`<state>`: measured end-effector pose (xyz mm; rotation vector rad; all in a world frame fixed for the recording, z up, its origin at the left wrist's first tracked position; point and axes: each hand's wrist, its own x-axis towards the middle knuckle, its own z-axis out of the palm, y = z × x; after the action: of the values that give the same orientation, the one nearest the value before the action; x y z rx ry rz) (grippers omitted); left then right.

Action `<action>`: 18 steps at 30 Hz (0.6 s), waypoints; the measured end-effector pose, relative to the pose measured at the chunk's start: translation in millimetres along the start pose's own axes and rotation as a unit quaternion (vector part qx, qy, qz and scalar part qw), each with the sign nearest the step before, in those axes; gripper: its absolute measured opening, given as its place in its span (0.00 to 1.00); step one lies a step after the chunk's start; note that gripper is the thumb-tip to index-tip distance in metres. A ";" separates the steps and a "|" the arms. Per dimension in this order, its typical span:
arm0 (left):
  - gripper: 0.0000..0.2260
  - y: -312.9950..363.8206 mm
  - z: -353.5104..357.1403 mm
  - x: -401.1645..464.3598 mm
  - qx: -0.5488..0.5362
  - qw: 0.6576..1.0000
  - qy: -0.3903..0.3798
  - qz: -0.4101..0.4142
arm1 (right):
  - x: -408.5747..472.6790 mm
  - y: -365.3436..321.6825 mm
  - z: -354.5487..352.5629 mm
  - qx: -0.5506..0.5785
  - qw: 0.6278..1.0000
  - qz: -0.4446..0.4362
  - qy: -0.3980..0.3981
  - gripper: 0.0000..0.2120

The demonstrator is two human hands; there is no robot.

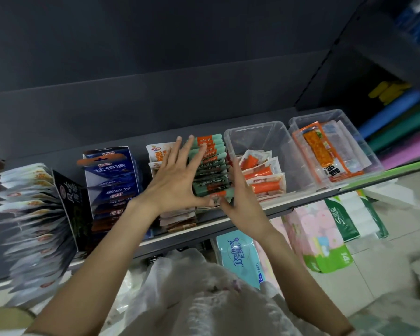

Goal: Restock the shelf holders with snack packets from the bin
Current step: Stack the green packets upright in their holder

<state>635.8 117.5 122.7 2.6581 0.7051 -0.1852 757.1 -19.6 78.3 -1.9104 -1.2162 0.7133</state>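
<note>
The row of green-and-orange foil snack packets (210, 168) is bracketed between both hands, its long axis running away from the person. The left hand (174, 180) is spread flat against one flank; the right hand (238, 197), fingers straight, is pressed along the other, equally near.
</note>
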 end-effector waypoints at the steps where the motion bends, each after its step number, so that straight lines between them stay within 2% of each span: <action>1: 0.55 -3.4 -3.5 3.6 -0.005 1.000 0.000 -0.005 | 4.0 -0.8 5.8 0.009 1.000 0.010 0.019 0.45; 4: 0.56 -12.7 -14.5 16.7 0.005 1.000 0.003 0.000 | 10.1 -4.9 16.5 0.045 0.995 0.035 0.080 0.41; 7: 0.57 -16.2 -25.4 33.6 0.048 0.998 -0.023 0.022 | 9.2 -6.1 22.6 0.033 0.990 0.043 0.128 0.37; 10: 0.57 -20.8 -32.8 51.6 0.035 0.997 -0.074 0.008 | 10.1 -8.5 28.2 -0.008 0.988 0.055 0.143 0.34; 12: 0.56 -26.6 -34.5 60.1 0.018 0.997 -0.078 0.000 | 13.0 -11.3 28.8 -0.054 0.987 0.062 0.137 0.31; 15: 0.51 -31.3 -34.0 64.1 0.022 0.998 -0.052 0.013 | 20.3 -16.3 22.7 -0.131 0.980 0.055 0.139 0.26; 18: 0.39 -32.9 -33.3 63.9 0.012 0.999 -0.013 0.034 | 27.5 -19.8 17.9 -0.193 0.969 0.043 0.146 0.23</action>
<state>675.5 185.7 128.4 2.6921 0.6081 -0.2095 744.3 16.2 82.8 -2.3016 -1.1484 0.2286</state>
